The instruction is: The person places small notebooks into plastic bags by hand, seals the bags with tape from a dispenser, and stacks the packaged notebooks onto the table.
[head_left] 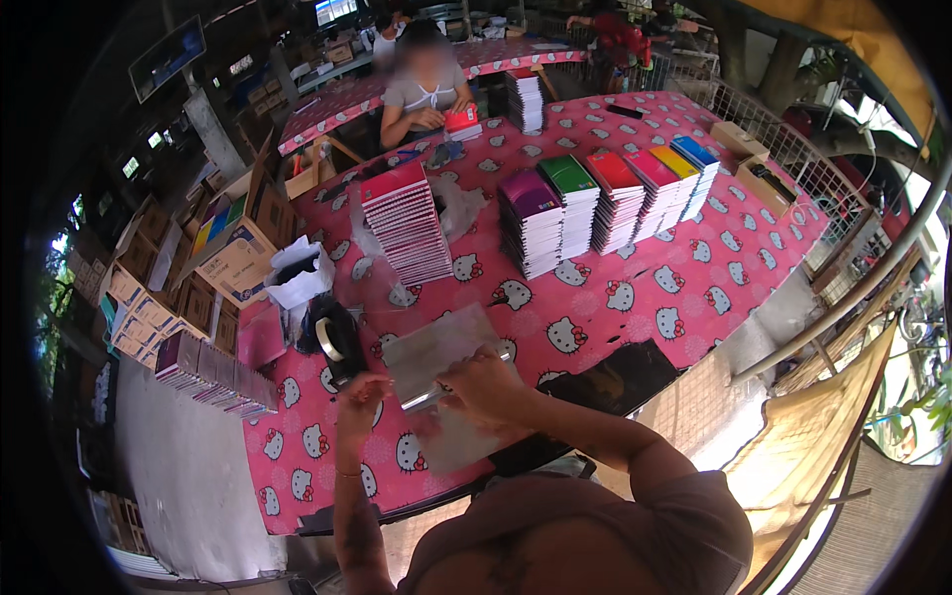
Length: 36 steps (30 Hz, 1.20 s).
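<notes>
A greyish sheet of clear plastic (446, 342) lies in front of me, with a shiny folded strip along its near side. My right hand (484, 389) is closed, its fingers curled down on the plastic at that strip. My left hand (363, 397) is just left of the sheet, fingers drawn together in a pinch; what they hold, if anything, is too small to make out. Right beside it stands a black tape dispenser (335, 349) with a roll of tape. Beyond the sheet rises a tall stack of red spiral notebooks (407, 223).
Stacks of purple (529, 223), green and other coloured notebooks stand at the back right. At left are cardboard boxes (238, 260), a white bag (299, 278) and a row of purple notebooks (213, 375). Across the pink table (635, 327), another person handles a red notebook (463, 121).
</notes>
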Tool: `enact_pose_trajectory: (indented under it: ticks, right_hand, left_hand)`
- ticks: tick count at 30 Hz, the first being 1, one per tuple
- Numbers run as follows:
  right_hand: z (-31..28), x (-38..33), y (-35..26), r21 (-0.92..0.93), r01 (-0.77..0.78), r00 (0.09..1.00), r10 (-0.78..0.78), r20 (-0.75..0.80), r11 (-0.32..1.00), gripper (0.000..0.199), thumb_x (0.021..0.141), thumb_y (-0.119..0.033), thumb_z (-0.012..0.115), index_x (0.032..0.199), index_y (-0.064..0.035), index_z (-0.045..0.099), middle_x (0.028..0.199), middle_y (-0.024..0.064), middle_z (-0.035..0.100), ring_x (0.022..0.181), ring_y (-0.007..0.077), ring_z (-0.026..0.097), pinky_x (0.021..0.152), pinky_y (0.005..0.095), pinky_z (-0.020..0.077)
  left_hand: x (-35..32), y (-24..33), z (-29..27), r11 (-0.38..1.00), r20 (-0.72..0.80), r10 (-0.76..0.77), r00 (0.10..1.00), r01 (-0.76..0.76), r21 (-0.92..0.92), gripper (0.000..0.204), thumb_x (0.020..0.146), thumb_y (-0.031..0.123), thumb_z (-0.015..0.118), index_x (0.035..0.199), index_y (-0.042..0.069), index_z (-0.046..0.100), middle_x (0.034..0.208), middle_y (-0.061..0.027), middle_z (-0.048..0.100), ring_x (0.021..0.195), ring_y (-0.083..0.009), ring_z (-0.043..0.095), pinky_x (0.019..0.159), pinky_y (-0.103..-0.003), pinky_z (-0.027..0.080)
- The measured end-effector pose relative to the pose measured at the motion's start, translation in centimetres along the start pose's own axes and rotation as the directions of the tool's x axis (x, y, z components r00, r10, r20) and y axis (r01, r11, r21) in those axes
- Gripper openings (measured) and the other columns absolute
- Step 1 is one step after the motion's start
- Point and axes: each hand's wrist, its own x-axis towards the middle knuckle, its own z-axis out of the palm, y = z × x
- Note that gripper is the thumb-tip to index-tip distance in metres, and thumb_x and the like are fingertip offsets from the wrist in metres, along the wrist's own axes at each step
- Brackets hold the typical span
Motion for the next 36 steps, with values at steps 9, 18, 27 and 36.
enact_pose_trajectory:
  ticks: [9,18,27,36]
  right_hand:
    - [-1.2,0.5,-0.5,0.018,0.037,0.999,-0.038,0.036,0.999,0.038,0.08,-0.043,0.074,0.104,-0.0142,0.072,0.093,0.0071,0.069,0.091,0.0282,0.068,0.088,0.0452,0.0443]
    - [-6.0,-3.8,4.3,0.065,-0.123,0.96,0.136,-0.247,0.99,0.071,0.074,-0.048,0.081,0.132,-0.0171,0.055,0.127,0.0142,0.052,0.116,0.0339,0.055,0.099,0.0478,0.0399]
    - [-0.1,-5.3,7.5,0.357,0.1,0.993,-0.072,-0.091,0.929,0.069,0.07,-0.037,0.086,0.127,-0.0125,0.058,0.125,0.0091,0.061,0.124,0.0287,0.052,0.106,0.0418,0.0376]
    - [1.2,-4.4,7.0,0.617,0.171,0.981,-0.073,-0.181,0.768,0.06,0.072,-0.03,0.085,0.126,-0.0129,0.064,0.129,0.0087,0.061,0.129,0.0276,0.051,0.108,0.0413,0.0395]
  left_hand:
    - [2.9,5.3,5.8,0.915,0.303,0.299,0.905,-0.362,0.178,0.029,0.087,-0.001,0.072,0.115,0.004,0.069,0.099,-0.0032,0.062,0.094,-0.0147,0.059,0.081,-0.03,0.048]
    - [2.5,8.3,6.2,0.889,0.281,0.254,0.925,-0.338,0.309,0.019,0.078,0.007,0.078,0.097,0.009,0.076,0.133,-0.0128,0.055,0.129,-0.0299,0.047,0.108,-0.042,0.037]
    - [4.2,10.6,4.8,0.763,0.5,0.191,0.845,-0.448,0.466,0.021,0.078,0.011,0.08,0.099,0.015,0.079,0.142,-0.01,0.053,0.132,-0.03,0.047,0.11,-0.042,0.036]
    - [5.1,7.5,8.0,0.614,0.409,0.38,0.83,-0.557,0.56,0.024,0.077,0.007,0.077,0.099,0.017,0.08,0.139,-0.0124,0.056,0.127,-0.0312,0.051,0.105,-0.043,0.04]
